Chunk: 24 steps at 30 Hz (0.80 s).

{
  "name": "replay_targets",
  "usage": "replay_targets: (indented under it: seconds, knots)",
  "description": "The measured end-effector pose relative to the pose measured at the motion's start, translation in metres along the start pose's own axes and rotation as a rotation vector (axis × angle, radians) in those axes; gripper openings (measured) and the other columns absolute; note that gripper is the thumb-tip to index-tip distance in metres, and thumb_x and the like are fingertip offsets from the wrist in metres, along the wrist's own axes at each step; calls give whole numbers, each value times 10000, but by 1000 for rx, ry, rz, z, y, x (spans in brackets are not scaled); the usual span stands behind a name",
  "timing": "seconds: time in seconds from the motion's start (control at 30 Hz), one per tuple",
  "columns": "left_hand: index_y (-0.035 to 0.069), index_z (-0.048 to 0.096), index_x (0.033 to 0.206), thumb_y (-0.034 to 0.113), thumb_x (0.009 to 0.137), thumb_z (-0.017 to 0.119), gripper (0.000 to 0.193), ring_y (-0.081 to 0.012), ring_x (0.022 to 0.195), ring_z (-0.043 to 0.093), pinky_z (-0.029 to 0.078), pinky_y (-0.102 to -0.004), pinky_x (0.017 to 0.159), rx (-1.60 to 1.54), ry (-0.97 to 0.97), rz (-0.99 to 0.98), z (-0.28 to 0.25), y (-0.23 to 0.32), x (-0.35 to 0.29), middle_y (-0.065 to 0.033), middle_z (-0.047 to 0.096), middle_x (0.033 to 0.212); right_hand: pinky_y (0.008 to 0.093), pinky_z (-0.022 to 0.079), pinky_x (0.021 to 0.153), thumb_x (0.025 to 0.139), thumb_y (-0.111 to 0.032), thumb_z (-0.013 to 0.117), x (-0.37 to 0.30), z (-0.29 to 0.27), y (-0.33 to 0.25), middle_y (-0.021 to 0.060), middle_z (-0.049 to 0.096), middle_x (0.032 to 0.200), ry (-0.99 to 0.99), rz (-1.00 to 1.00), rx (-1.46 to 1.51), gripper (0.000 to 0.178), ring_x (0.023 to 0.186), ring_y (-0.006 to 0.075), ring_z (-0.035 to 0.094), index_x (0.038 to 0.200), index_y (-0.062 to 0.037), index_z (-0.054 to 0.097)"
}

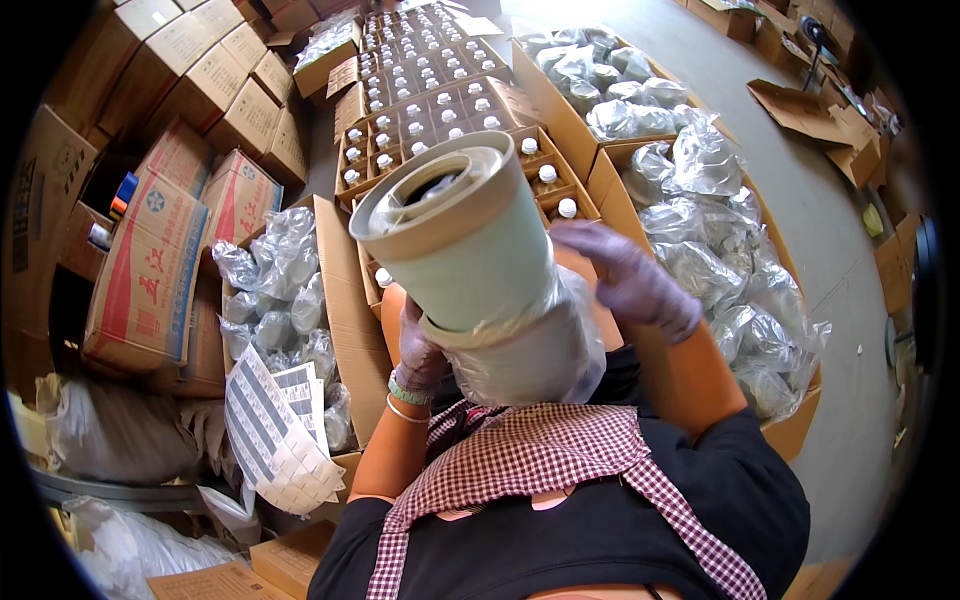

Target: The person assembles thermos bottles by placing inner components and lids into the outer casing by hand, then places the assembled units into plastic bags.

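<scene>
In front of my lap is a thick pale-green roll (475, 265) with a beige rim and a hollow core, tilted so its open end faces up and left. Clear plastic wrap (535, 350) covers its lower end. My left hand (420, 350), in a thin purplish glove, grips the roll's left side; some of its fingers are hidden behind it. To the right of the roll, my gloved right hand (635, 280) is raised with fingers stretched out, slightly blurred, and holds nothing.
Divided cartons of white-capped bottles (415, 125) stretch away ahead. Open boxes of plastic-wrapped items stand at right (700, 220) and left (285, 280). Printed label sheets (270, 425) lie over the left box. Stacked cartons (150, 260) line the far left; grey floor (800, 250) shows at right.
</scene>
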<state>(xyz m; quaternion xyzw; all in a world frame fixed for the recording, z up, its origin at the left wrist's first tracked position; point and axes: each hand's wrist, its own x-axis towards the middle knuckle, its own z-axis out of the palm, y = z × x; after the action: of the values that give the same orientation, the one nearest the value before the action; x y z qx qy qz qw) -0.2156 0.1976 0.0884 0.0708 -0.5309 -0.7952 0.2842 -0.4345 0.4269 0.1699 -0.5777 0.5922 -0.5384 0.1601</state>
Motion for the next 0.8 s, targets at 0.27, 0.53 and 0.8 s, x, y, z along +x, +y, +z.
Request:
replay_targets:
  seconds: [0.27,0.53,0.8]
  knots:
    - [56,565,826,-32,782,769,226,-181,1263,490,398,-336,1078,131,-60,74,22,-4,27,-71,469,1445,465,504,1011,838,-440,759,129,18,-40,131,673,1271,289,-249,-706,512,1205,319,624,1263,-166,677]
    - [-18,640,855,96,845,798,195,-170,1209,522,475,-263,925,507,50,73,-1,-40,16,-125,466,1450,423,552,736,871,-326,734,134,80,27,86,688,839,309,-3,-573,198,827,309,697,891,-130,753]
    - [7,662,1150,273,977,670,317,-206,1115,590,464,-348,1020,520,-234,-598,-55,57,15,-108,630,1199,443,527,701,867,-305,718,150,87,3,71,648,829,185,-156,-584,189,792,289,686,798,-130,702]
